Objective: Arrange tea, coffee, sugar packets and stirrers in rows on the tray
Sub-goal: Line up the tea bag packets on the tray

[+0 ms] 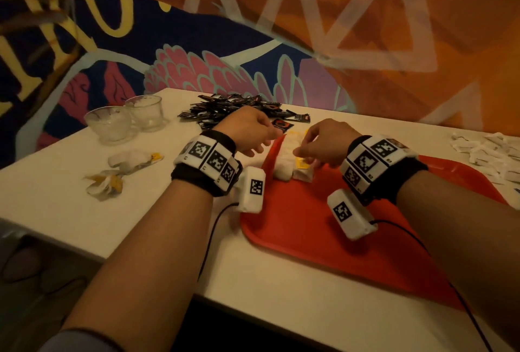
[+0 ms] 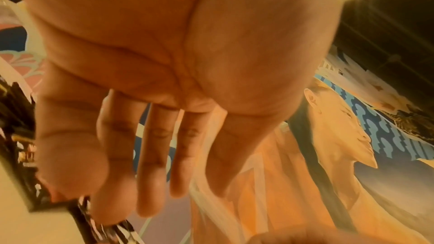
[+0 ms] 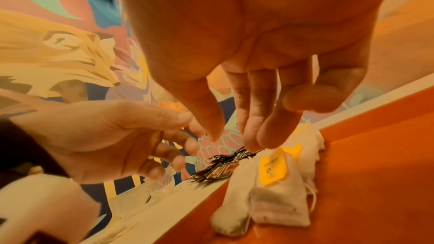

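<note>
Two glass cups [image 1: 126,121], one tray [image 1: 365,239]

This looks like a café: a painted mural [image 1: 197,70] covers the wall from 10 to 2 o'clock, with a heap of coffee sachets [image 1: 233,108] at 12 and two glass cups [image 1: 123,122] at 10 on a white table [image 1: 70,197].

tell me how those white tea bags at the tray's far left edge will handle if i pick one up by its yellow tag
The tea bags look soft and puffy, so one would probably dangle limply and swing from its thin string. They seem light for their size, likely to shift at a nudge. The yellow tag is flat paper; pinching it should be easy, though the loose strings may snag neighbouring bags on the red tray.
</note>
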`<state>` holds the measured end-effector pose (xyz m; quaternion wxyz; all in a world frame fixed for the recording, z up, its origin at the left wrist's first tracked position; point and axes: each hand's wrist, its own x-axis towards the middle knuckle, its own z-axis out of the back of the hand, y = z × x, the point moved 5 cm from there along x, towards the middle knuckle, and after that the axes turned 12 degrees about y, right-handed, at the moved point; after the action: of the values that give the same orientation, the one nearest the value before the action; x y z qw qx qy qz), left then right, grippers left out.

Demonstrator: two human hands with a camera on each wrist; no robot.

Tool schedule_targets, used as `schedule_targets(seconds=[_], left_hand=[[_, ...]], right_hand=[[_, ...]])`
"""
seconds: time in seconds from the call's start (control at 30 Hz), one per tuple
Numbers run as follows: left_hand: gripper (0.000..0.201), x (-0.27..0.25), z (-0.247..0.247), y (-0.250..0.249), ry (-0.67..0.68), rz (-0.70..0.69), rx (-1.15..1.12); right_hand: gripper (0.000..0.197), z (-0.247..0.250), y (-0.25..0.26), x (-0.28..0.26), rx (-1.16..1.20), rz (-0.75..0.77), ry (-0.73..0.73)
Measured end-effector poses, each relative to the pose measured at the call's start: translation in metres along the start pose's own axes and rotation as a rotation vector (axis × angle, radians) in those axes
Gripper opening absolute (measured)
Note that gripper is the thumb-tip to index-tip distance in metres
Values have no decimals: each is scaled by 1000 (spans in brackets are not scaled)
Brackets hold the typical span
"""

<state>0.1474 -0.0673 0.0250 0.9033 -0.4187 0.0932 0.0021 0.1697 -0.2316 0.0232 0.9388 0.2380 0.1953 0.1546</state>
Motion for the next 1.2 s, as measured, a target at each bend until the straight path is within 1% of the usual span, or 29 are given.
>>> schedule_targets(seconds=[0.1, 0.17, 0.27, 0.33, 0.37, 0.43, 0.5, 0.57, 0.63, 0.7, 0.77, 0.87, 0.97, 1.03, 1.1, 1.2], left_hand=[[16, -18, 31, 19, -69, 72, 58], [17, -34, 57, 37, -128, 139, 124], [17, -60, 98, 69, -183, 297, 271], [27, -76, 120, 90, -133, 438, 450], [36, -83, 127, 99, -79, 509, 557], [62, -94, 136, 117, 57, 634, 713], [89, -102, 140, 136, 195, 736, 791], [110, -106, 143, 155, 274, 785, 879], [118, -104, 144, 170, 281, 749, 905], [111, -101, 139, 175, 252, 652, 851], [95, -96, 134, 174, 206, 575, 821], [69, -87, 128, 172, 173, 535, 791], [48, -80, 130, 171, 93, 491, 758], [41, -76, 132, 171, 52, 476, 693], [38, -73, 132, 171, 30, 468, 578], [29, -69, 135, 166, -3, 447, 518]], right_hand=[[21, 0, 8, -4, -53, 11, -21], [19, -2, 12, -5, -69, 24, -8], [16, -6, 20, -5, -51, 48, 19], [15, -9, 28, -6, -53, 73, 29], [14, -12, 33, -6, -55, 87, 33], [14, -16, 42, -6, -56, 111, 40], [16, -21, 51, -6, -68, 130, 54], [17, -26, 58, -6, -75, 147, 70], [14, -30, 62, -7, -72, 160, 82], [12, -33, 64, -7, -78, 167, 88], [11, -35, 64, -7, -80, 161, 100], [11, -36, 62, -6, -72, 146, 108], [12, -35, 59, -5, -75, 134, 101], [13, -32, 57, -5, -76, 128, 91], [15, -31, 56, -4, -78, 128, 86], [14, -31, 56, -4, -59, 134, 87]])
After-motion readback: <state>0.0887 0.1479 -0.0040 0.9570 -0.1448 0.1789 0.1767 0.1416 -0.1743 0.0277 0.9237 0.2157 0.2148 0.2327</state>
